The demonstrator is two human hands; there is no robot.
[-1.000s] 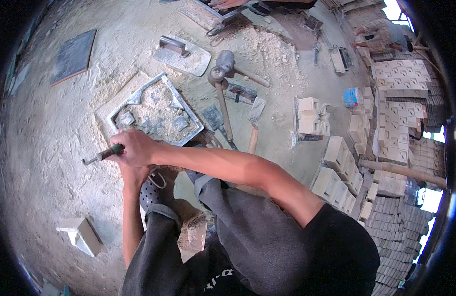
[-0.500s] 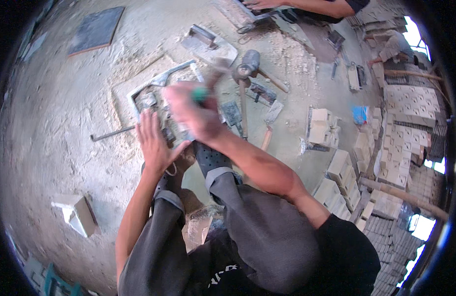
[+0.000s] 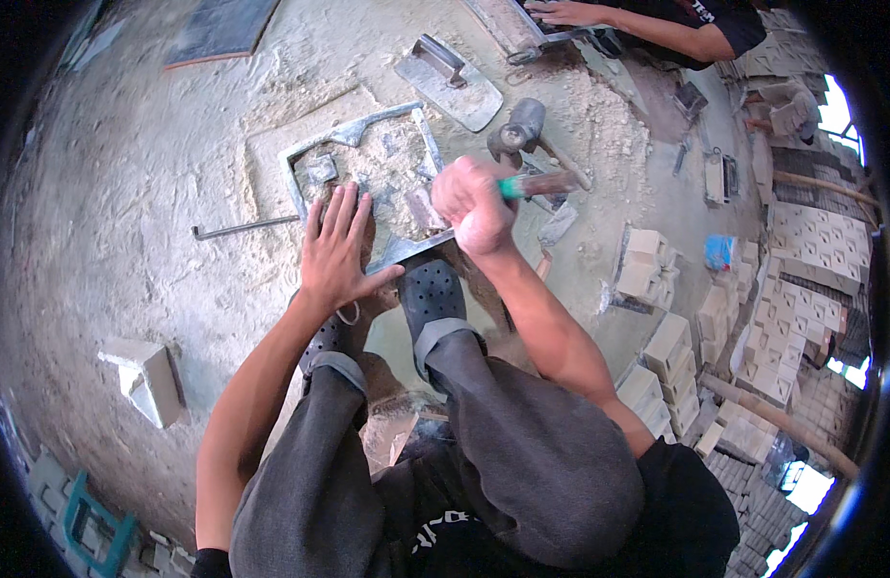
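My left hand (image 3: 334,252) lies flat with fingers spread, its fingertips over the near left part of a metal frame (image 3: 363,127) on the floor. Crumbly pale powder (image 3: 392,164) and a few small blocks fill the frame. Closed in a fist, my right hand (image 3: 474,205) is at the frame's right side. It grips a tool with a green and brown shaft (image 3: 546,185) that points right and is blurred; its kind cannot be told. A thin metal rod (image 3: 243,227) lies left of the frame.
Beyond the frame lie a plastering trowel (image 3: 455,82) and a mallet (image 3: 522,125). Pale molded blocks (image 3: 647,265) stand to the right, with stacks (image 3: 816,241) behind. A hollow pale block (image 3: 144,378) sits at left. Another person's hand (image 3: 565,13) works at the top.
My right hand has swung right, away from the frame's middle, with the tool now pointing right. My left hand stays flat at the frame. The view has shifted slightly.
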